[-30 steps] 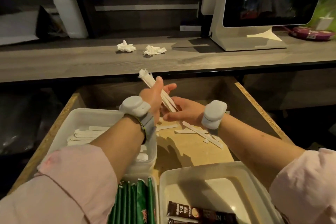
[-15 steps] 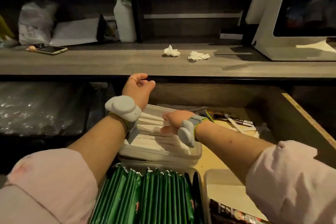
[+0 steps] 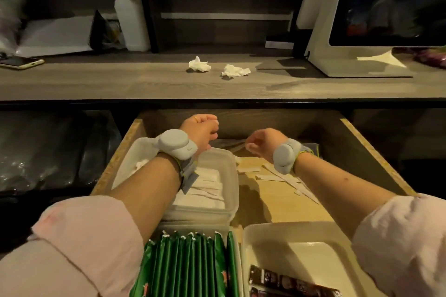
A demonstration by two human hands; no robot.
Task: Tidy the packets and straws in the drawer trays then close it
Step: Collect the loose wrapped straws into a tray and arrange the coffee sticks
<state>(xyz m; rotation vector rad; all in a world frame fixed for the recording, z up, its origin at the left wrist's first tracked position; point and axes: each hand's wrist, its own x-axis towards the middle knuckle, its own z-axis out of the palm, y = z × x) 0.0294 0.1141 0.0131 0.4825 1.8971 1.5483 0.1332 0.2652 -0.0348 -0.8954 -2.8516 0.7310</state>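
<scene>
The drawer (image 3: 376, 159) stands open below the counter. At its back left a clear tray (image 3: 233, 171) holds white wrapped straws (image 3: 207, 185). My left hand (image 3: 201, 130) hovers over that tray's far end, curled into a fist with nothing visible in it. My right hand (image 3: 261, 143) is at the drawer's back, fingers curled down by a few straws (image 3: 231, 146); whether it pinches one is unclear. Loose straws (image 3: 277, 177) lie scattered on the drawer floor. Green packets (image 3: 193, 265) fill the near left tray. Brown packets (image 3: 289, 282) lie in the near right tray (image 3: 265, 228).
On the counter (image 3: 120, 84) above the drawer lie two crumpled tissues (image 3: 199, 65) (image 3: 235, 71) and a phone (image 3: 21, 62) at the far left. A white screen stand (image 3: 321, 38) sits at the right. Dark plastic bags (image 3: 48, 152) fill the space left of the drawer.
A second ago both hands held a bundle of straws above the drawer. The bundle is gone from my hands, and my right hand has moved right to the drawer's back.
</scene>
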